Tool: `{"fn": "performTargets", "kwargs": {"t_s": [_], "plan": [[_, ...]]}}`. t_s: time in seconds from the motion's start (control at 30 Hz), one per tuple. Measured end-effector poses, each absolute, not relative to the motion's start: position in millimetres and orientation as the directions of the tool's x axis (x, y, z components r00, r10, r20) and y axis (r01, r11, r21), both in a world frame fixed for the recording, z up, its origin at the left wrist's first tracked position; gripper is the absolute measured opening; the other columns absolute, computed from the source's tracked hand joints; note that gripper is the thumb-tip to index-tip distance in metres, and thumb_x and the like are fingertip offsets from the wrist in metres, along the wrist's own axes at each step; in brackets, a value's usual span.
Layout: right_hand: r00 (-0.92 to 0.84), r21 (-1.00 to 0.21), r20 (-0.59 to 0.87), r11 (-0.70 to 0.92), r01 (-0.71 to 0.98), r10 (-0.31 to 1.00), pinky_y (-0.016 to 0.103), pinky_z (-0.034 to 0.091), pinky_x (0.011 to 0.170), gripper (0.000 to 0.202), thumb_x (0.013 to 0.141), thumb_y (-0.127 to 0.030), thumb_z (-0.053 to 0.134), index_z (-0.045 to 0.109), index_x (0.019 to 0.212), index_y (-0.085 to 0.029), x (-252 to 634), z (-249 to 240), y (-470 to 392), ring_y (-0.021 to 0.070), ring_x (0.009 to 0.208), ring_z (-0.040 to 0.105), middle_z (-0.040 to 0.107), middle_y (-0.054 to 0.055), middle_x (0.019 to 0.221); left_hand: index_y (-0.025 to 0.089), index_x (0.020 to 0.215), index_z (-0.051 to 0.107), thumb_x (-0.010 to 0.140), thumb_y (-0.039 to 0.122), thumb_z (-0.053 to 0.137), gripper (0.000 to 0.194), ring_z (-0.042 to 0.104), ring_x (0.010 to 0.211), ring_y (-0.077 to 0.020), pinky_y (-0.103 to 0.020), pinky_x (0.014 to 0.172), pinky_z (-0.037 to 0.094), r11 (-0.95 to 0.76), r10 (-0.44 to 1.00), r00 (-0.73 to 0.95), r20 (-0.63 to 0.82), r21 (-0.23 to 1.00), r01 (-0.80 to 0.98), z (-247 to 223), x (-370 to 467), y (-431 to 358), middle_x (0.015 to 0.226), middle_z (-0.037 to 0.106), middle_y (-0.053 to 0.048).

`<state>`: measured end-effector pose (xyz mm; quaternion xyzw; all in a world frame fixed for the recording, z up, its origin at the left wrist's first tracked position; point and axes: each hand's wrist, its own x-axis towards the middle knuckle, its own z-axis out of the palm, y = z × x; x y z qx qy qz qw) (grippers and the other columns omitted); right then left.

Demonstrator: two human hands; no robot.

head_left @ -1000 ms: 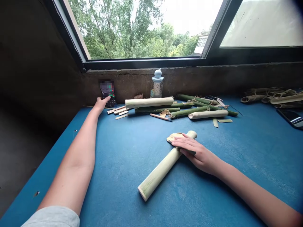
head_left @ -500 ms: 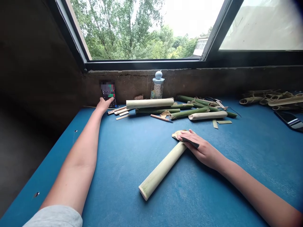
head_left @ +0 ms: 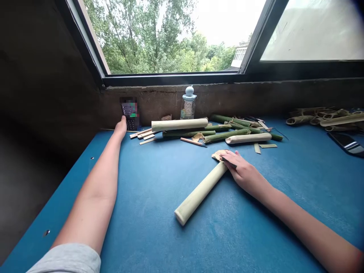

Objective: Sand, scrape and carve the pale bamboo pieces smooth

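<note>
My left hand (head_left: 121,127) reaches to the far left and touches the lower left edge of a phone (head_left: 132,120) propped against the wall. One digit points upward there; its other fingers are hidden. My right hand (head_left: 241,169) presses a worn piece of sandpaper (head_left: 218,155), pale on one side and dark on the other, over the far end of a peeled bamboo tube (head_left: 199,194). A dark edge of the sheet pokes out beside the fingers. The tube lies slanted on the blue table (head_left: 148,227), its near end free.
Behind the hands lie another peeled tube (head_left: 179,124), green bamboo stalks (head_left: 227,137), a pale piece (head_left: 248,138), thin strips (head_left: 148,135) and a pencil (head_left: 193,142). A lidded jar (head_left: 188,106) stands by the wall. At right are bamboo offcuts (head_left: 338,118) and a dark flat device (head_left: 347,144).
My left hand has shifted slightly left, off the lower screen to the phone's edge. The right hand, sandpaper and bamboo tube have moved a little away and to the right.
</note>
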<state>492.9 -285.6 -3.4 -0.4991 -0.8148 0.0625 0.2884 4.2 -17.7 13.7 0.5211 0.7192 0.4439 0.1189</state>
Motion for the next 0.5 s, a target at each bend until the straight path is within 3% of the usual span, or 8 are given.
{"fn": "performTargets", "kwargs": {"t_s": [0.07,0.17,0.23,0.4,0.5], "plan": [[-0.317,-0.393,0.410,0.479,0.785,0.855,0.060,0.025,0.124,0.042,0.104,-0.028,0.039,0.059,0.140,-0.021,487.8,-5.4,-289.8,0.0299,0.148,0.038,0.055,0.010,0.149,0.002,0.124,0.066,0.097,0.062,0.031,0.074,0.053,0.132,-0.0414,-0.052,0.113,0.039,0.108,0.859,-0.447,0.250,0.765,0.635,12.8,2.6,-15.2,0.124,0.068,-0.024],[-0.539,-0.406,0.362,0.649,0.643,0.760,0.053,0.026,0.126,0.044,0.104,-0.023,0.039,0.053,0.145,-0.023,474.0,-5.1,-302.0,0.0247,0.149,0.036,0.052,0.007,0.152,0.003,0.119,0.070,0.096,0.055,0.040,0.064,0.057,0.128,-0.0383,-0.046,0.112,0.042,0.123,0.881,-0.422,0.212,0.760,0.638,12.4,0.1,-13.7,0.125,0.068,-0.023],[-0.586,-0.402,0.363,0.689,0.603,0.725,0.050,0.026,0.126,0.045,0.104,-0.022,0.039,0.052,0.147,-0.024,476.4,-4.4,-300.4,0.0227,0.149,0.038,0.053,0.006,0.152,0.005,0.119,0.070,0.097,0.054,0.042,0.060,0.060,0.125,-0.0350,-0.041,0.111,0.044,0.111,0.892,-0.401,0.209,0.758,0.642,12.4,-1.1,-14.3,0.126,0.068,-0.020],[-0.221,-0.391,0.395,0.381,0.838,0.892,0.065,0.024,0.122,0.042,0.103,-0.027,0.038,0.061,0.137,-0.019,503.5,-3.2,-277.6,0.0332,0.147,0.038,0.057,0.014,0.147,0.007,0.116,0.069,0.100,0.049,0.036,0.056,0.056,0.129,-0.0368,-0.046,0.111,0.042,0.107,0.883,-0.413,0.224,0.761,0.640,13.0,-1.2,-16.1,0.128,0.067,-0.022],[-0.355,-0.418,0.380,0.501,0.758,0.854,0.060,0.026,0.123,0.041,0.102,-0.024,0.041,0.059,0.138,-0.020,485.4,0.4,-293.7,0.0302,0.148,0.037,0.056,0.013,0.148,0.008,0.111,0.070,0.094,0.050,0.056,0.047,0.062,0.119,-0.0350,-0.048,0.107,0.045,0.090,0.902,-0.381,0.201,0.778,0.622,12.6,0.0,-18.5,0.121,0.070,-0.019]]}}
